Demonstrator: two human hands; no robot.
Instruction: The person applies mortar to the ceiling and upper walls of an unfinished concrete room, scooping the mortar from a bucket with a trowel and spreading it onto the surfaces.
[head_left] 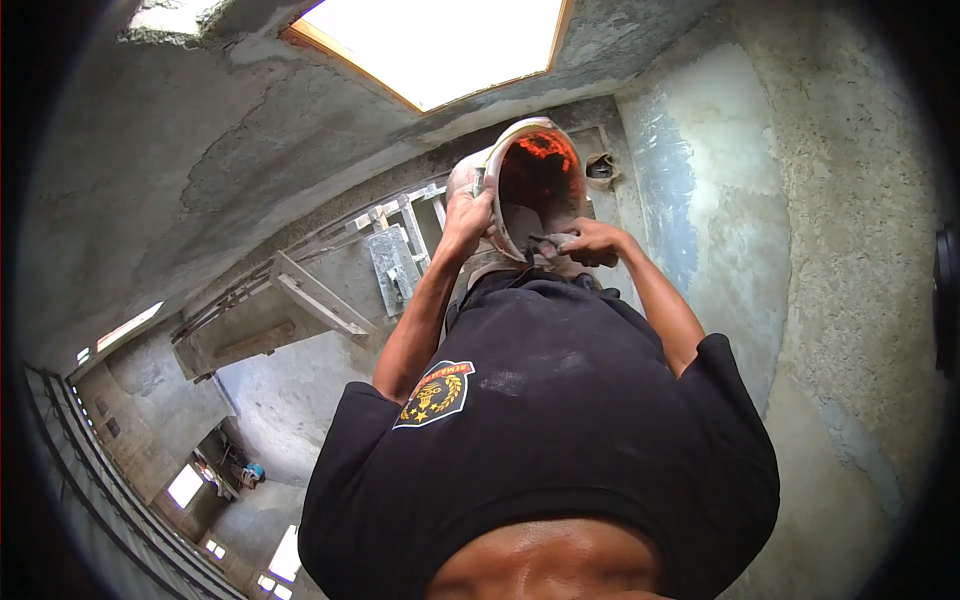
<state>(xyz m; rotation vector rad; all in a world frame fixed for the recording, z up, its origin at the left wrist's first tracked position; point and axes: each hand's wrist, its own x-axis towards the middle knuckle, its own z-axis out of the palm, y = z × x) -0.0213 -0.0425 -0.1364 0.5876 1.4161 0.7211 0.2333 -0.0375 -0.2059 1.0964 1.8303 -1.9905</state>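
Note:
A pale, mortar-smeared bucket (pixel 466 174) is tipped in front of my body, its mouth facing me. Its inside glows orange-red near the far wall and is dark deeper in. My left hand (pixel 468 218) is closed on the bucket's left rim. At the lower right of the mouth, my right hand (pixel 594 243) grips a trowel (pixel 524 222), whose greyish blade reaches into the bucket. The bucket's base is hidden.
Left of the bucket lie a plastering float (pixel 394 268) and a ladder-like wooden frame (pixel 412 222). A wooden trestle (pixel 318 300) stands farther left. A small container (pixel 600 170) sits beyond the bucket, near the plastered right wall (pixel 730 190). Above is a bright window opening (pixel 440 45).

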